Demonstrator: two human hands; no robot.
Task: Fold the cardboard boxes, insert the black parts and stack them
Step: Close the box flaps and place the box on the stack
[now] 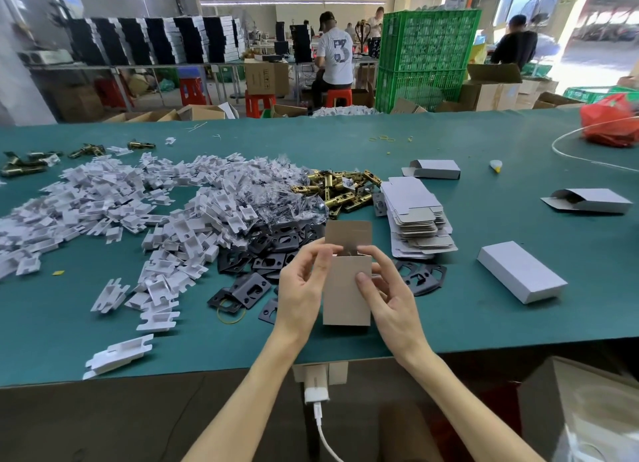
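Holding a small grey cardboard box (pixel 345 295) upright above the green table (pixel 484 323), the left hand (pixel 302 281) pinches one side and the right hand (pixel 390 288) grips the other, top flap open. One closed white box (pixel 520 271) lies finished; flat box blanks (pixel 415 219) and black metal plates (pixel 273 254) suggest plenty remains.

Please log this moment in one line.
left-hand grip: holds grey cardboard box | right-hand grip: holds same box | top flap: open

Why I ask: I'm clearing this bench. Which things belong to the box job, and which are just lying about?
Job: cardboard box held in left hand and right hand; stack of flat blanks; black parts; closed box.
Lying about: red bag; rubber bands; green crates.
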